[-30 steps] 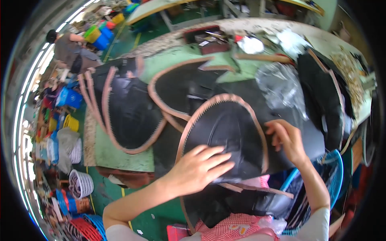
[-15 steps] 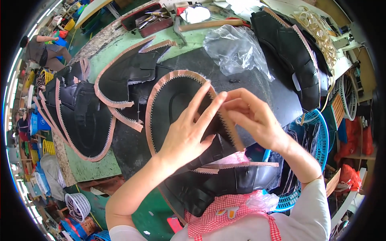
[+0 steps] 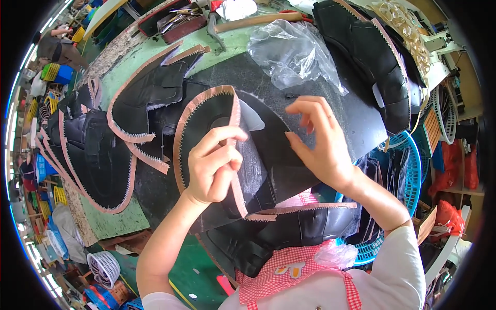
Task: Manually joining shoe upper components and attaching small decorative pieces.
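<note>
A black leather shoe upper, edged with a pinkish zigzag-cut strip, lies on a dark board in front of me. Its right side is folded over, so a grey underside and a pale patch show. My left hand is closed on the folded edge, its fingers bent over the strip. To the right, my right hand hovers with thumb and fingers apart, holding nothing. Another black upper with the same edging lies across my lap, against a red checked apron.
More edged uppers are stacked on the left, and others at the far right. A crumpled clear plastic bag lies behind the board. Beyond it are a hammer and a box of tools. A blue basket stands at right.
The upper's right side has been folded over to the left. My left hand has gone from spread fingers to gripping that edge; my right hand has let go and opened.
</note>
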### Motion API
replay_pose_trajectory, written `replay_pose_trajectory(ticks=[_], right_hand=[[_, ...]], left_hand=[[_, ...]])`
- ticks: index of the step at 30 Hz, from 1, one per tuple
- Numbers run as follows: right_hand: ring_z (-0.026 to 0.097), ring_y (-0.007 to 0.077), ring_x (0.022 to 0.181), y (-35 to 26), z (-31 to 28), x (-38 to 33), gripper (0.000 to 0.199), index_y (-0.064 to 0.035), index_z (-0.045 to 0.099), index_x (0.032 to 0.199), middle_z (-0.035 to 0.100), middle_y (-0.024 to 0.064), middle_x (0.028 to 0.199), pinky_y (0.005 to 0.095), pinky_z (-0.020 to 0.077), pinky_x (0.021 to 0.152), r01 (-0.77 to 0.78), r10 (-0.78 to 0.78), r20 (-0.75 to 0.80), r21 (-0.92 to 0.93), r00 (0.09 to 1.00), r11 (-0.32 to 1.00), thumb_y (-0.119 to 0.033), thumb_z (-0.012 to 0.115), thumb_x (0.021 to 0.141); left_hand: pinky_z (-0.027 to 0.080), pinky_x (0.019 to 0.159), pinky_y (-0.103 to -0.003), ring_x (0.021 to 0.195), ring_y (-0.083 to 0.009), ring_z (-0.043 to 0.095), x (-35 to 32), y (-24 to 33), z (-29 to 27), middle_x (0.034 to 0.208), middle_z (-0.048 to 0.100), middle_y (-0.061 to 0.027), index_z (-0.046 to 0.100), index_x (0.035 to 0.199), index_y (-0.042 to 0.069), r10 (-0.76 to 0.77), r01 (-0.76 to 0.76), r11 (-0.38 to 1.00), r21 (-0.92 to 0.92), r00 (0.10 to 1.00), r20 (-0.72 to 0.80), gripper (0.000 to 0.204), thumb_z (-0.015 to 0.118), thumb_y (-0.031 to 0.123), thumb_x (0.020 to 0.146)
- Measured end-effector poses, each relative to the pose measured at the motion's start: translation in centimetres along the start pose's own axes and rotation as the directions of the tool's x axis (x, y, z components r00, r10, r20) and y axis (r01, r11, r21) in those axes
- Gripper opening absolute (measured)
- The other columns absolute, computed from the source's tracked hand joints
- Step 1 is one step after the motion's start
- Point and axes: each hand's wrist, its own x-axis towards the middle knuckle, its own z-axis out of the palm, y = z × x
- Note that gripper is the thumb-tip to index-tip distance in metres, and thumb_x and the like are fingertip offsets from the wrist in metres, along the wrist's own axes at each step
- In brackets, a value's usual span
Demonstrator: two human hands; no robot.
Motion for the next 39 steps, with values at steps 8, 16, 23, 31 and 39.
replay_pose_trajectory(ticks=[8, 16, 23, 31, 39], right_hand=[[0.071, 0.0276, 0.074, -1.5, 0.0, 0.4, 0.022, -0.0062, 0.069, 0.093, 0.068, 0.0074, 0.074, 0.0410, 0.0547, 0.068, -0.275, 0.225, 0.507, 0.024, 0.832, 0.961, -0.024, 0.080, 0.084], [0.070, 0.0326, 0.083, 1.0, 0.8, 0.7, 0.019, -0.0065, 0.066, 0.100, 0.067, 0.0101, 0.086, 0.0401, 0.0566, 0.075, -0.058, 0.026, 0.232, 0.132, 0.972, 0.990, -0.007, 0.074, 0.083], [0.071, 0.0281, 0.081, 5.6, 0.3, 4.2, 0.016, -0.0028, 0.071, 0.104, 0.068, 0.0112, 0.088, 0.0371, 0.0578, 0.071, 0.064, -0.054, 0.123, -0.079, 0.991, 0.995, -0.005, 0.071, 0.088], [0.067, 0.0100, 0.066, -1.8, -0.8, 2.6, 0.017, -0.0015, 0.078, 0.101, 0.071, 0.0039, 0.075, 0.0267, 0.0547, 0.059, -0.594, 0.371, 0.702, 0.091, 0.608, 0.800, -0.012, 0.071, 0.091], [0.069, 0.0211, 0.070, -2.6, 2.4, 1.2, 0.015, -0.0016, 0.074, 0.096, 0.068, 0.0091, 0.075, 0.0326, 0.0549, 0.066, -0.119, 0.112, 0.544, -0.021, 0.832, 0.993, -0.010, 0.075, 0.084]], left_hand=[[0.051, 0.067, -0.035, 0.073, -0.0231, 0.059, 1.0, 1.8, 0.8, 0.085, 0.055, -0.0065, 0.065, 0.112, 0.005, -0.234, 0.226, 0.962, 0.154, 0.972, 0.035, 0.034, 0.070, -0.004, 0.080], [0.050, 0.084, -0.041, 0.093, -0.0279, 0.057, 1.4, 5.4, -0.1, 0.097, 0.046, -0.0100, 0.071, 0.112, 0.011, -0.399, 0.270, 0.841, 0.469, 0.895, 0.199, 0.025, 0.078, 0.019, 0.090], [0.051, 0.088, -0.043, 0.099, -0.0309, 0.058, 1.1, 4.9, -0.5, 0.104, 0.049, -0.0116, 0.064, 0.114, 0.010, -0.400, 0.290, 0.874, 0.391, 0.886, 0.236, 0.041, 0.086, 0.014, 0.079], [0.050, 0.088, -0.042, 0.100, -0.0295, 0.059, -0.1, 4.1, -0.7, 0.106, 0.051, -0.0096, 0.063, 0.114, 0.008, -0.399, 0.333, 0.893, 0.302, 0.896, 0.193, 0.046, 0.088, 0.009, 0.075], [0.051, 0.089, -0.043, 0.102, -0.0298, 0.060, -0.8, 3.9, -0.5, 0.108, 0.055, -0.0103, 0.061, 0.121, 0.008, -0.400, 0.358, 0.899, 0.253, 0.906, 0.138, 0.054, 0.088, 0.007, 0.074]])
